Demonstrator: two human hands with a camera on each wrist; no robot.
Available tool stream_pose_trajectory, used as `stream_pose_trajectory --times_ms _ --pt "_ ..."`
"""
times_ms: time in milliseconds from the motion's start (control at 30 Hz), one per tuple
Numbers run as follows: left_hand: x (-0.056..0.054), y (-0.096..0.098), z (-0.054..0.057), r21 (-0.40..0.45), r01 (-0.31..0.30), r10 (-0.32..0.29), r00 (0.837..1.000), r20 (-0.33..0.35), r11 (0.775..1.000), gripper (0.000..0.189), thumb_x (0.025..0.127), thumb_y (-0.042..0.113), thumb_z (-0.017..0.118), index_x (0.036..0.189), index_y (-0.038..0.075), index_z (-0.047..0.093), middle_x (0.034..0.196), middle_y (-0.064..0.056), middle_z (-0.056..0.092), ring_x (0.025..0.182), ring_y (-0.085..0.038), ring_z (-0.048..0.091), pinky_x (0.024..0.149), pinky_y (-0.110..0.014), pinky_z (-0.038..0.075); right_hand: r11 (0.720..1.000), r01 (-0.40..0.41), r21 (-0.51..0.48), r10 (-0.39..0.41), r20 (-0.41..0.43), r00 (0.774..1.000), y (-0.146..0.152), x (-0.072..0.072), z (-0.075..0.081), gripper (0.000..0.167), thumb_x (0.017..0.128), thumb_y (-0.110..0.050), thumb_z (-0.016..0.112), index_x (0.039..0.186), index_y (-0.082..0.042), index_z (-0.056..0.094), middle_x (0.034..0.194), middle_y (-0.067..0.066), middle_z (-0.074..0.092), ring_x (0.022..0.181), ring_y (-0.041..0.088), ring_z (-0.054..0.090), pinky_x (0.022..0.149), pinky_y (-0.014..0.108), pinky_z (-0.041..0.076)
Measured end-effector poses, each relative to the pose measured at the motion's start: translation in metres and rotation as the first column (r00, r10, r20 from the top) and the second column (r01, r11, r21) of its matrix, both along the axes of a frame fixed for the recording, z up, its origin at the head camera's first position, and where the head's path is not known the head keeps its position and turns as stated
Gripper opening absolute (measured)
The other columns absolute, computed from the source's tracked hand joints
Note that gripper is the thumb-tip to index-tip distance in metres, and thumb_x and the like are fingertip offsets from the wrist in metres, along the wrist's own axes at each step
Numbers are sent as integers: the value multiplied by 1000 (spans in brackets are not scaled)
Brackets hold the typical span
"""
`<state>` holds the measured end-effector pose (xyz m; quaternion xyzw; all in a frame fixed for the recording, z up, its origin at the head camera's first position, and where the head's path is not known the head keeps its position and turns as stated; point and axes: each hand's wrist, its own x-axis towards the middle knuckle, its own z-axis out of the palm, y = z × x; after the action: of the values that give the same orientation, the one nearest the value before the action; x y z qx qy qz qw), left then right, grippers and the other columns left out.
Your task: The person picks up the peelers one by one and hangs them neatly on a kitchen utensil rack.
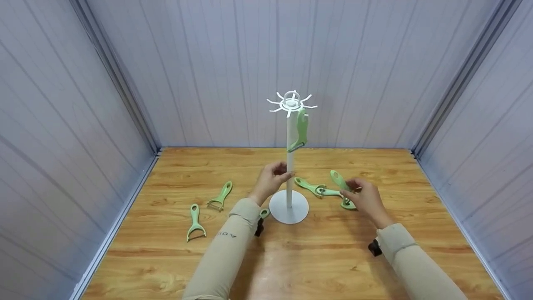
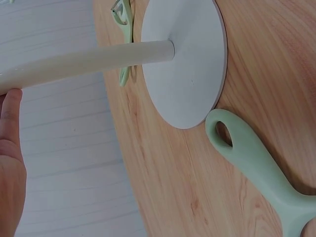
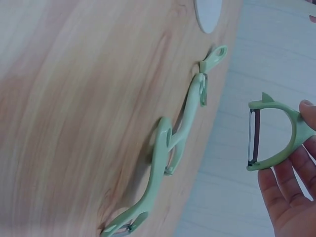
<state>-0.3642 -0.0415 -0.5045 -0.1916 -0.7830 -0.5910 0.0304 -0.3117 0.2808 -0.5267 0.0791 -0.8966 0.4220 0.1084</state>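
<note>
Hooks: holding one peeler
Left hand: gripping pole
Right hand: pinching second peeler
Surface: carrying more peelers, apparently pending

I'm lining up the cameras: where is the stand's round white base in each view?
Head: round white base below centre, slightly right.
Left wrist: base upper middle, cut by top edge.
Right wrist: base at top edge, right of centre, cut off.
Shared landmark: the wooden tabletop beneath it.
</note>
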Motion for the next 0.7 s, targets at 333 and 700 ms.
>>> stream_pose_trajectory --times_ms 333,700 --pt "0 2 -4 37 0 1 1000 -20 999 17 100 7 77 114 -2 75 106 -16 77 94 -14 68 88 -30 58 996 20 -83 -21 -7 1000 -13 0 15 30 98 -12 82 123 3 74 116 23 76 112 38 70 104 55 57" --pt "0 0 -4 21 6 -6 1000 -8 1000 24 102 12 77 117 -6 74 107 -17 77 95 -14 68 88 -32 58 983 31 -179 -39 -42 998 -34 0 32 31 98 -13 83 124 2 75 115 21 76 111 33 70 91 18 55"
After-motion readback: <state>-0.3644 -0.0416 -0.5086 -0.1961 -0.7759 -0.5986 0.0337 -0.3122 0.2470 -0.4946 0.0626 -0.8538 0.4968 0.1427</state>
